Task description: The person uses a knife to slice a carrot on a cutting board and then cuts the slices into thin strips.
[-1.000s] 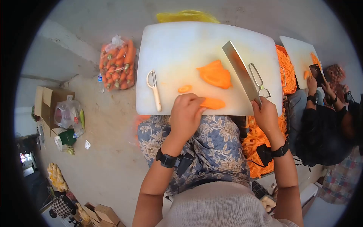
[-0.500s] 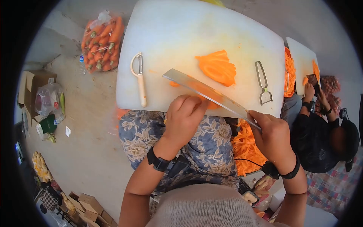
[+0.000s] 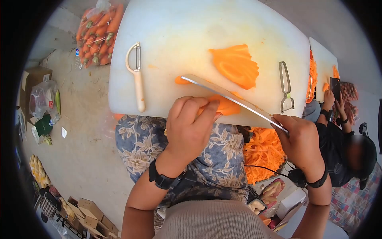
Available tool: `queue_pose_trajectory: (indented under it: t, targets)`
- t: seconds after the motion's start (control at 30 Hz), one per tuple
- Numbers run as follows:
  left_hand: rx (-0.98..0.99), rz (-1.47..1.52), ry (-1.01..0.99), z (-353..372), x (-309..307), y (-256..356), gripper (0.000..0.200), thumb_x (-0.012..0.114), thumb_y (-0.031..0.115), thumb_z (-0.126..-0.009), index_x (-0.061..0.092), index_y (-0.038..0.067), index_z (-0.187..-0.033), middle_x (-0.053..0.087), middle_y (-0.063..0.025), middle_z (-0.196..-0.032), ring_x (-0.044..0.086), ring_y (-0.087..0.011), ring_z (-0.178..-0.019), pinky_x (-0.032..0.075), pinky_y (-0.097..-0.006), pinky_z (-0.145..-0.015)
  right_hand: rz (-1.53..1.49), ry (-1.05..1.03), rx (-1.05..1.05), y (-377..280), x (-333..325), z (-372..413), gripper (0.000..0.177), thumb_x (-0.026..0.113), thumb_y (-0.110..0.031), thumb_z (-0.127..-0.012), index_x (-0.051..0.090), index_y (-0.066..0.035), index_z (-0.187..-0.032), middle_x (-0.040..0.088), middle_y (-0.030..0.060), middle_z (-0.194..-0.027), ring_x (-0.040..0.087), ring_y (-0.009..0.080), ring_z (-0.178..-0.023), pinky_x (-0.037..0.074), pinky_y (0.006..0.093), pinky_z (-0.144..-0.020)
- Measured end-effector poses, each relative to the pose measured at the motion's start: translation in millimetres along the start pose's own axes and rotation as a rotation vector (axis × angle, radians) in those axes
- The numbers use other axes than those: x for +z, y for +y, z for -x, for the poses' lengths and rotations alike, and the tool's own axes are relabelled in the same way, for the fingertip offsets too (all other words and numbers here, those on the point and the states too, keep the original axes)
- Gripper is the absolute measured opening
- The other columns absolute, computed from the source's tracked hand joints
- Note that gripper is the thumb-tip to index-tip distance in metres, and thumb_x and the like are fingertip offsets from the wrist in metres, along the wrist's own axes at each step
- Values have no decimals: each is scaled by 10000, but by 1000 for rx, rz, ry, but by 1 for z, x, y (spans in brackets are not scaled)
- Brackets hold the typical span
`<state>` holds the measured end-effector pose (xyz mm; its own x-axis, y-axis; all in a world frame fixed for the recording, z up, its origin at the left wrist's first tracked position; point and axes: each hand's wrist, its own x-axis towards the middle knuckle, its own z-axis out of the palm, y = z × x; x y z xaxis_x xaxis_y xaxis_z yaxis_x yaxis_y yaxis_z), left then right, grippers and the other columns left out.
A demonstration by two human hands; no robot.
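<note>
My right hand [image 3: 296, 135] is wrapped round the handle end of a long kitchen knife [image 3: 232, 96]. Its blade points to the upper left, just beyond a small stack of carrot slices [image 3: 226, 107] at the near edge of the white cutting board [image 3: 179, 36]. With fingers bent together, my left hand [image 3: 190, 123] grips the left part of those slices; its thumb tip is near the board's edge. Beside the blade's tip lies a small carrot piece [image 3: 182, 80]. Farther up the board, a fanned pile of thin carrot slices [image 3: 237, 67] rests apart from the knife.
A wooden-handled peeler [image 3: 138, 79] lies on the board's left and a metal peeler [image 3: 285, 87] on its right. Shredded carrot [image 3: 263, 153] fills a container below. Bagged carrots [image 3: 99, 34] stand at upper left. At right, a co-worker [image 3: 342, 155] holds a cleaver [image 3: 335, 87] over another board.
The knife blade has turned and now stands more edge-on, uncovering more of the carrot slices beside my left hand. The whole view has shifted slightly. The co-worker's cleaver has also turned.
</note>
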<state>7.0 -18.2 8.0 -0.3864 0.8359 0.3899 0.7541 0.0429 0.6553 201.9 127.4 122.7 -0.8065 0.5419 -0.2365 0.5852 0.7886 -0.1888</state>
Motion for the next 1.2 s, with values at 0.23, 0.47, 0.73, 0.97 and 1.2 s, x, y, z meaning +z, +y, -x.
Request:
queue_pose_trajectory:
  t: [0.23,0.47,0.73,0.97,1.2]
  targets:
    - [-11,-25,4,-4,1,-1,310,792,137,-734,704,50,-1018,610,-92,-1031,578,-292,-946,485,-392,-821,-70,-91,2,17,-14,7,197,715,-64,-774,707,-28,-967,651,164,-727,643,341,-654,505,412,-593]
    - [-27,42,-67,-5,1,0,326,777,158,-747,672,30,-1028,614,-116,-1061,590,-321,-960,496,-396,-822,-141,-88,180,18,-14,19,161,714,-85,-822,711,10,-952,662,186,-755,645,349,-665,498,385,-599]
    - [-171,22,55,-12,-16,-14,168,595,83,-923,670,8,-1054,647,-130,-1033,614,-272,-962,494,-357,-835,-189,-61,285,30,6,40,158,702,-102,-857,710,13,-965,649,211,-752,637,353,-649,483,376,-588]
    - [-218,42,-108,-17,-20,-21,271,641,-5,-821,697,66,-1076,647,-123,-1030,591,-305,-941,480,-379,-835,-240,-43,265,37,27,44,159,700,-99,-861,700,14,-974,643,215,-746,631,367,-645,483,381,-584]
    - [-77,31,-252,-27,-26,-18,378,639,-65,-773,691,57,-1127,631,-114,-1093,603,-285,-1034,498,-357,-886,-266,-25,295,39,37,49,158,698,-102,-864,685,19,-964,627,222,-738,615,387,-644,474,395,-580]
